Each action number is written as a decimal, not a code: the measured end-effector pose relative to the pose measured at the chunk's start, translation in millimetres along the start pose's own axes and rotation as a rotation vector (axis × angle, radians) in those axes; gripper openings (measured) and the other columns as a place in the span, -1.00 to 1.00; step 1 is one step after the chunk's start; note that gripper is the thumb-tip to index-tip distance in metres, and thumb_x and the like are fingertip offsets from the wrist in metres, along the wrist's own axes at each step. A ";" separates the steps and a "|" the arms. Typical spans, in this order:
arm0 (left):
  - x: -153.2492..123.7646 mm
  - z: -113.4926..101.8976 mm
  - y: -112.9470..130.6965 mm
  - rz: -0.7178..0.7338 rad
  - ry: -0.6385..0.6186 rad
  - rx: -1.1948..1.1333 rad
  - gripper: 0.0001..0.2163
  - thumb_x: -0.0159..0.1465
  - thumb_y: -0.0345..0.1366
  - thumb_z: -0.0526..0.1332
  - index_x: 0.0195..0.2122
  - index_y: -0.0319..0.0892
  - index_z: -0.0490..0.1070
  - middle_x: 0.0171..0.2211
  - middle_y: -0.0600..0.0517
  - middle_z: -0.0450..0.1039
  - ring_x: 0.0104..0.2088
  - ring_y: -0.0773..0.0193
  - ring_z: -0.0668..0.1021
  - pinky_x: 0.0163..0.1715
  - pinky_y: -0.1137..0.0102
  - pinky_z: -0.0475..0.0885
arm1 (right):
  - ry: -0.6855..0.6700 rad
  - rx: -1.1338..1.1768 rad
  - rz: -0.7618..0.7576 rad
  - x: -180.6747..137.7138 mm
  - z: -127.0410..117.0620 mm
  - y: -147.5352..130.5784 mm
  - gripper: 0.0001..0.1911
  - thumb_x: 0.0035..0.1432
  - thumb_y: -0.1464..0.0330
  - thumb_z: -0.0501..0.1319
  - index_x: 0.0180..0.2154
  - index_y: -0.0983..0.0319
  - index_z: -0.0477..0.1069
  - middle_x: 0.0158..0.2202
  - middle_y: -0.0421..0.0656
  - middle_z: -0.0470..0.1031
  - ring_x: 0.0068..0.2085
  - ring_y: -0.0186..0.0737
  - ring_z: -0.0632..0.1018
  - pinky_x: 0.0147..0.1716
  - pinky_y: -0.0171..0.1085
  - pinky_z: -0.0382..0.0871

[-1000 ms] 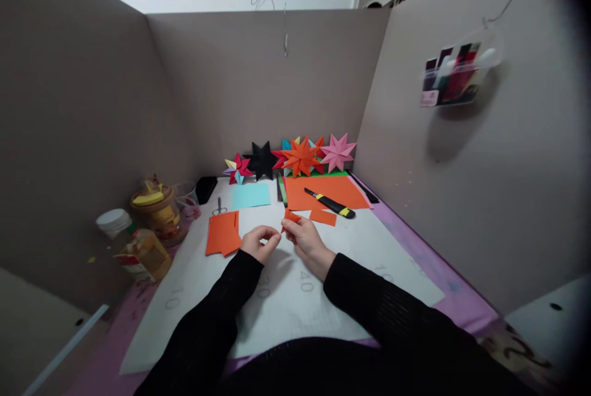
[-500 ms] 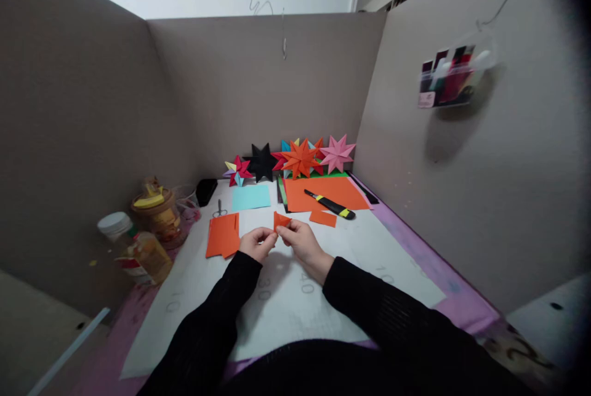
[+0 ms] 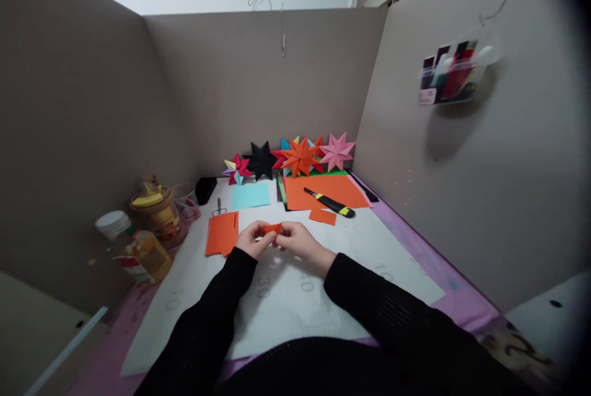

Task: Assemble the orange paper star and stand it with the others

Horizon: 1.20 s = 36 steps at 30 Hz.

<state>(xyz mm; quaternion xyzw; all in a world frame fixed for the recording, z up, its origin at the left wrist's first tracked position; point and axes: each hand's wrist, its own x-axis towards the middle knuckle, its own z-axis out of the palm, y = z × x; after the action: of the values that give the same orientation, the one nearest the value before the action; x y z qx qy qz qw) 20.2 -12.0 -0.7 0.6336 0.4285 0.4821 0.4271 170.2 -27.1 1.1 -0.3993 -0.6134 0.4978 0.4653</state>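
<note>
A small folded piece of orange paper (image 3: 272,228) is pinched between both hands, above the white sheet (image 3: 295,316). My left hand (image 3: 253,239) grips its left side and my right hand (image 3: 298,239) its right side, the fingertips close together. Part of the paper is covered by the fingers. Left of my left hand lies a stack of orange paper pieces (image 3: 221,233), with small scissors (image 3: 219,208) just behind it. A loose orange rectangle (image 3: 322,217) rests beyond my right hand, near a black and yellow utility knife (image 3: 335,205).
Large orange sheets (image 3: 300,193) and a light blue sheet (image 3: 250,196) lie toward the back. Folded paper stars, among them an orange star (image 3: 301,156), stand along the rear panel. A bottle (image 3: 143,254) and a tub (image 3: 157,211) are at left. A plastic pouch (image 3: 447,76) hangs at right.
The folded orange paper has turned from pointing up to lying level between the hands. My left hand has come up against it, and both hands now hold its ends.
</note>
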 end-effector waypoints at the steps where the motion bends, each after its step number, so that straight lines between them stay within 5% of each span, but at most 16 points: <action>1: 0.0 -0.3 0.0 -0.014 -0.009 -0.002 -0.75 -0.03 -0.15 0.28 -0.46 -0.24 0.35 -0.62 0.09 0.37 -0.61 0.41 0.40 -0.68 0.55 0.28 | -0.020 0.001 0.006 -0.5 0.5 0.2 -0.89 -0.06 0.36 0.20 -0.51 0.28 0.34 -0.56 -0.25 0.39 -0.52 -0.38 0.41 -0.54 -0.39 0.26; 6: 1.2 0.0 -4.7 -0.105 -0.011 -0.045 -0.71 -0.06 -0.14 0.31 -0.47 -0.22 0.30 -0.66 0.11 0.37 -0.67 0.42 0.37 -0.72 0.54 0.24 | 0.049 0.116 -0.011 2.5 -1.7 1.1 -0.90 -0.07 0.37 0.22 -0.45 0.26 0.33 -0.55 -0.26 0.40 -0.51 -0.37 0.42 -0.50 -0.38 0.27; 10: 0.9 3.0 -6.9 -0.035 -0.045 -0.099 -0.72 -0.12 -0.21 0.34 -0.44 -0.22 0.31 -0.56 0.07 0.44 -0.60 0.43 0.41 -0.61 0.53 0.29 | 0.144 0.104 -0.063 4.9 -4.1 1.6 -0.92 -0.04 0.37 0.19 -0.44 0.26 0.39 -0.52 -0.24 0.40 -0.49 -0.37 0.40 -0.47 -0.36 0.26; 21: 4.3 -3.2 -1.2 -0.246 0.058 0.054 -0.76 -0.04 -0.15 0.25 -0.52 -0.27 0.42 -0.69 0.08 0.38 -0.69 0.42 0.35 -0.72 0.52 0.28 | 0.146 -0.015 -0.199 1.3 -2.6 5.8 -0.88 0.01 0.44 0.08 -0.35 0.21 0.35 -0.44 -0.26 0.37 -0.40 -0.34 0.41 -0.38 -0.34 0.27; 31: 4.2 -1.6 -2.7 -0.353 0.063 -0.221 -0.68 -0.11 -0.11 0.30 -0.44 -0.27 0.42 -0.60 0.05 0.40 -0.58 0.39 0.44 -0.64 0.52 0.31 | 0.110 -0.115 -0.213 -0.3 -2.4 3.6 -0.87 0.00 0.42 0.14 -0.35 0.24 0.43 -0.32 -0.15 0.46 -0.27 -0.25 0.47 -0.28 -0.28 0.31; 36: 0.8 -3.7 6.3 -0.099 0.038 -0.256 -0.66 -0.05 -0.26 0.26 -0.21 -0.18 0.34 -0.46 0.04 0.43 -0.49 0.33 0.48 -0.67 0.53 0.31 | 0.128 -0.017 -0.189 3.8 -8.6 5.3 -0.90 -0.02 0.39 0.19 -0.37 0.23 0.43 -0.32 -0.14 0.48 -0.30 -0.24 0.48 -0.27 -0.26 0.33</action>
<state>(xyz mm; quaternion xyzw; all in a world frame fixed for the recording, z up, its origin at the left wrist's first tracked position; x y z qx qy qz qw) 17.6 -12.5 6.2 0.5430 0.4023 0.5230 0.5194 177.7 -20.3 -2.8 -0.3744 -0.6216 0.4200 0.5450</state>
